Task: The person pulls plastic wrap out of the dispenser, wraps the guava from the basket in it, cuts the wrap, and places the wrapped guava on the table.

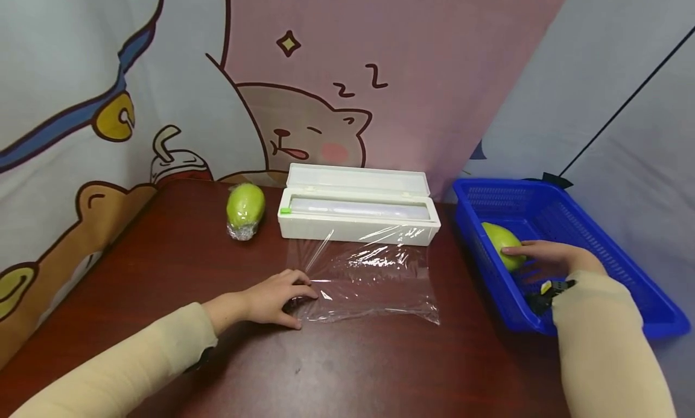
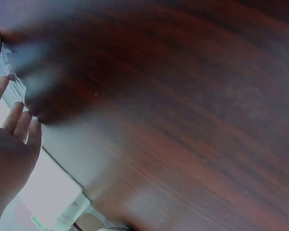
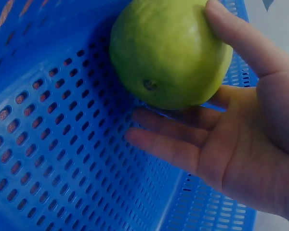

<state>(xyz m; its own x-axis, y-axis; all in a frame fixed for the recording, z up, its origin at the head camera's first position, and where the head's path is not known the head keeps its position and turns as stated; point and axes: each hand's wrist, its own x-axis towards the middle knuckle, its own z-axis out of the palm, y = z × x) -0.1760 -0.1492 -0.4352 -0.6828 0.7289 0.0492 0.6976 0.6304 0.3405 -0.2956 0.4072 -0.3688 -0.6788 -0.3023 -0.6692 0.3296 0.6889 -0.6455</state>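
My left hand (image 1: 274, 298) rests at the near left corner of a sheet of cling film (image 1: 374, 285), its fingers spread and touching the edge. The film runs out over the front of a white cling film dispenser (image 1: 358, 230), whose lid stands raised, with the roll (image 1: 358, 209) showing inside. My right hand (image 3: 250, 130) reaches into a blue basket (image 3: 86, 159) and holds a smooth yellow-green fruit (image 3: 168, 53), thumb on one side and fingers around and below it. The fruit's far side is hidden in the right wrist view.
Another green fruit (image 1: 245, 205), wrapped in film that bunches at its base, stands left of the dispenser on the dark red wooden table (image 1: 347, 370). A black item with a yellow patch (image 1: 545, 288) shows by my right wrist. A printed cloth (image 1: 412, 74) hangs behind.
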